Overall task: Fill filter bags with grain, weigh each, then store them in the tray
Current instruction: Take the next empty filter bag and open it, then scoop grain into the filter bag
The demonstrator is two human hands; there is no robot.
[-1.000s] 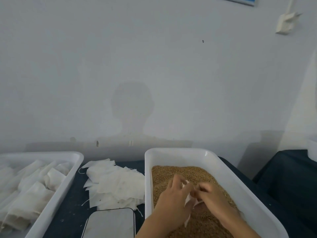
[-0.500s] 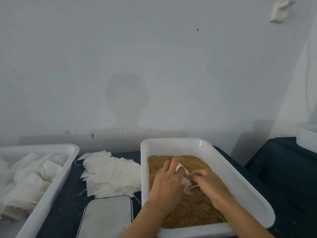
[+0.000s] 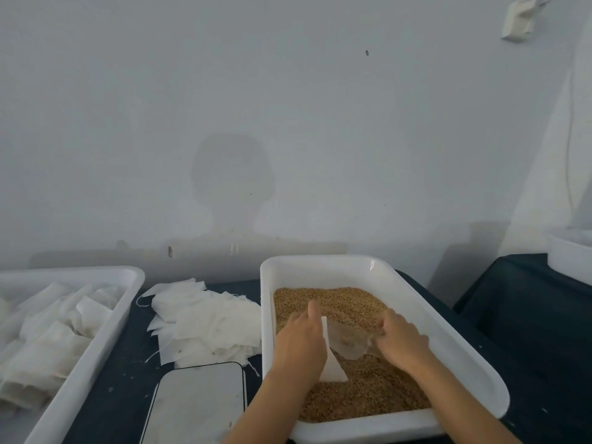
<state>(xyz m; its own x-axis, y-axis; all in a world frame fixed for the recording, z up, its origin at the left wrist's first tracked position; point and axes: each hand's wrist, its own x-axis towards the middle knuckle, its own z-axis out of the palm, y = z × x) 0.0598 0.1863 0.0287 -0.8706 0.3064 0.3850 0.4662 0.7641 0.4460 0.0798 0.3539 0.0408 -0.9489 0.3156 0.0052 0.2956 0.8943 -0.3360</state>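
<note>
Both hands pinch one thin filter bag (image 3: 347, 342) and pull it open just above the grain (image 3: 368, 389) in the grain bin (image 3: 448, 334). The left hand (image 3: 301, 344) grips one edge, the right hand (image 3: 402, 342) the other. I think it holds no grain yet, though it is hard to see. Left of the bin lie empty bags (image 3: 205, 322) and the scale (image 3: 198, 405). Farther left, the tray (image 3: 105, 341) already holds many filled bags (image 3: 48, 341). This bag is not yet weighed or stored.
</note>
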